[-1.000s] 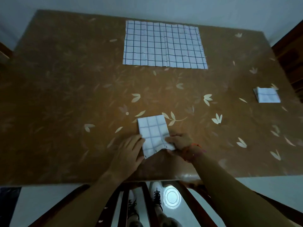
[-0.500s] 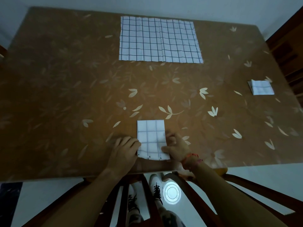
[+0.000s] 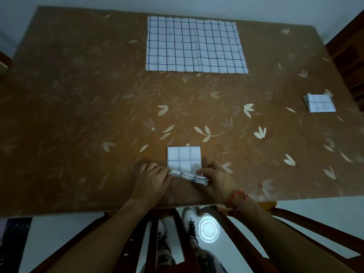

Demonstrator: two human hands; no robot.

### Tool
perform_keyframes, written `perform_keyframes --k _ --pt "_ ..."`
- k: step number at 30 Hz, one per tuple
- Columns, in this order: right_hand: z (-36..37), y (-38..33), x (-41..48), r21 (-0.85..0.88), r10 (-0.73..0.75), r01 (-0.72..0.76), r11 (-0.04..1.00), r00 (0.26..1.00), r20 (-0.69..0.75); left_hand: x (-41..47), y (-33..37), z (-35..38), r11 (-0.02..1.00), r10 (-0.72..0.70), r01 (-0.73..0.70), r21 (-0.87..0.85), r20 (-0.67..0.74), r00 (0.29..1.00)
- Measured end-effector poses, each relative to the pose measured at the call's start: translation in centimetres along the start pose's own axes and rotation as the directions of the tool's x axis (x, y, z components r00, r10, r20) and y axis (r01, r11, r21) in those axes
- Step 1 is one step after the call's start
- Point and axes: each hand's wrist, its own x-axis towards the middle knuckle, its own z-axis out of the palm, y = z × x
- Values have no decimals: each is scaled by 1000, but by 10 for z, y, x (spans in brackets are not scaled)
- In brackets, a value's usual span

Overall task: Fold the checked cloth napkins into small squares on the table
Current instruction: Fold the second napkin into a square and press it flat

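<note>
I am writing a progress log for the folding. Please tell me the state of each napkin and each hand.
Near napkin: partly folded, its near edge lifted by both hands.
Far napkin: unfolded, lying flat.
Right-side napkin: folded into a small square, lying alone.
Left hand: pinching the near napkin's lifted edge.
Right hand: pinching the same edge.

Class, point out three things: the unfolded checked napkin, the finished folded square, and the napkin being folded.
unfolded napkin (image 3: 195, 45): head view, centre of the cloth.
finished square (image 3: 320, 103): head view, its top face.
napkin being folded (image 3: 184, 157): head view, flat upper panel.
</note>
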Motion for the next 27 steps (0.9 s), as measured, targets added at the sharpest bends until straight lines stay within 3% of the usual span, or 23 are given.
perform_keyframes --k 2,4,6,9,19,22,27 --pt "-15 -15 -1 17 4 -3 1000 999 -52 4 0 -2 999 -42 42 -29 8 999" --pt "-23 -20 5 -74 5 -8 997 999 -40 9 2 -8 993 -97 98 -61 18 995" --pt "-24 -20 11 21 111 -111 994 994 17 15 4 -12 987 -137 139 -85 29 990" --pt "-11 -12 21 230 238 -216 949 969 -71 21 6 -15 979 -176 179 -101 46 983" --pt "-8 -9 54 229 420 -415 881 907 30 36 -1 -4 919 -291 310 -245 109 950" --pt "-5 -4 61 215 428 -427 878 903 42 36 -5 -1 964 -231 236 -120 56 971" --pt "-7 -4 66 188 423 -428 884 904 67 35 -5 2 993 48 -52 105 41 998"
